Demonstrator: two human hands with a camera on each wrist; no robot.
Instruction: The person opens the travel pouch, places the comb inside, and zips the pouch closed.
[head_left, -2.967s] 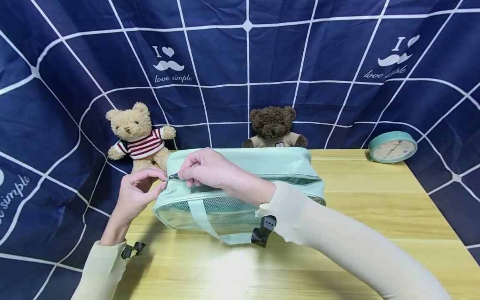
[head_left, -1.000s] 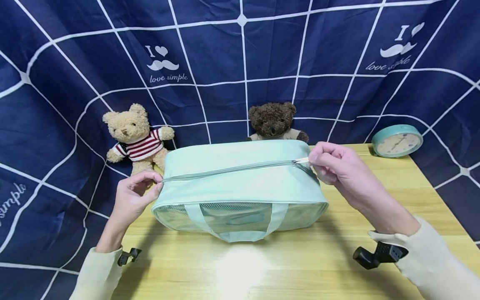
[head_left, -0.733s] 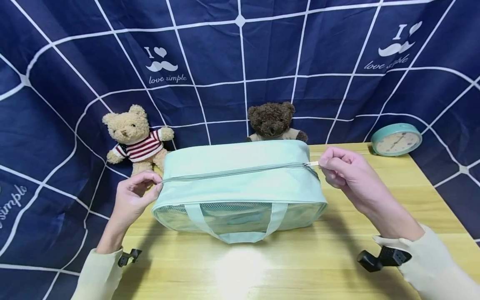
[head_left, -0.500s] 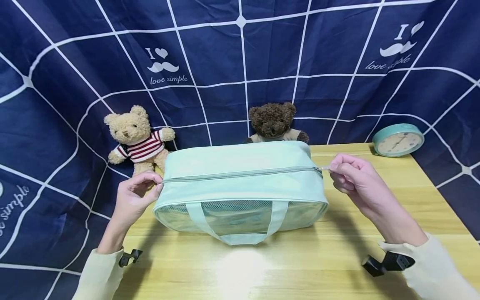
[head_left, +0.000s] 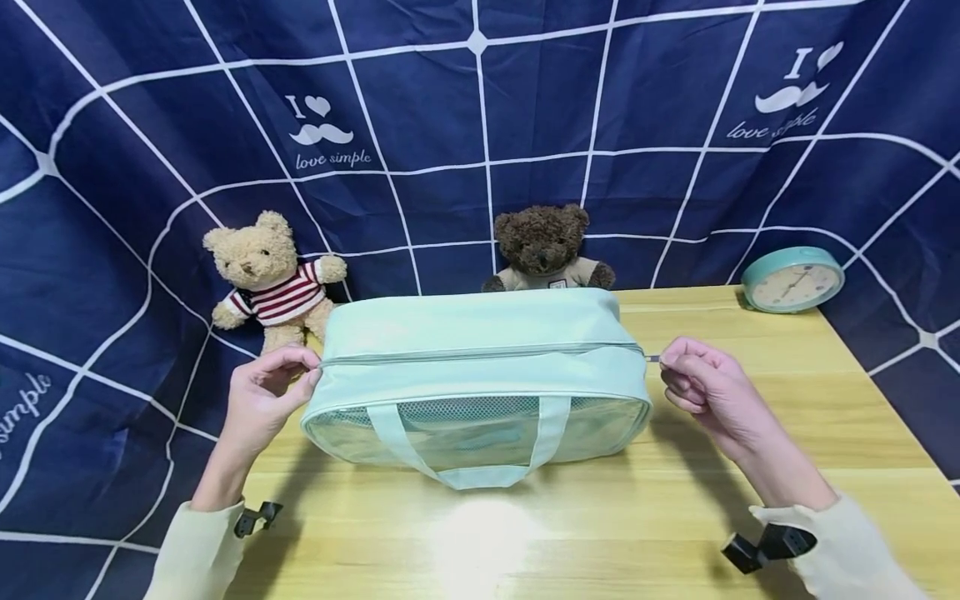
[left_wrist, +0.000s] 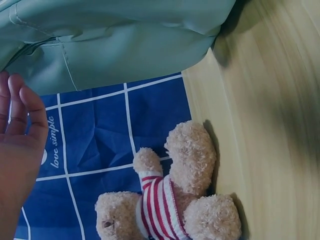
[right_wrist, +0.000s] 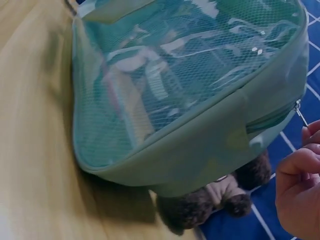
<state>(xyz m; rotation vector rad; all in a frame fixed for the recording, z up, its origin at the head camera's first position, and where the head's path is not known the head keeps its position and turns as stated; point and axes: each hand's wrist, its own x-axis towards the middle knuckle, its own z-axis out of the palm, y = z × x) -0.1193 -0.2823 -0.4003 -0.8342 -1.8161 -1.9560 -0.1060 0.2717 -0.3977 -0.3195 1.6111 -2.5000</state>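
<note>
A mint-green bag (head_left: 472, 321) with a clear mesh front panel and a strap handle (head_left: 483, 477) stands on the table. Its zipper (head_left: 480, 356) runs closed along the top. My left hand (head_left: 262, 396) pinches the bag's left end beside the zipper's end. Just past the right end, my right hand (head_left: 708, 396) pinches the zipper pull (head_left: 653, 358) between thumb and curled index finger. In the right wrist view the metal zipper pull (right_wrist: 301, 114) reaches the fingertips, and blurred items show through the mesh. The left wrist view shows only part of the left hand (left_wrist: 20, 120).
Behind the bag sit a light-brown teddy bear (head_left: 273, 279) in a striped sweater, at left, and a dark-brown teddy bear (head_left: 543, 242). A round teal clock (head_left: 793, 281) is at the back right. Dark blue grid-patterned cloth (head_left: 420, 92) surrounds the wooden table (head_left: 600, 533).
My right hand has drawn the zipper pull from the bag's left end to past its right end, and the zipper has closed behind it. The left hand keeps its place at the left end.
</note>
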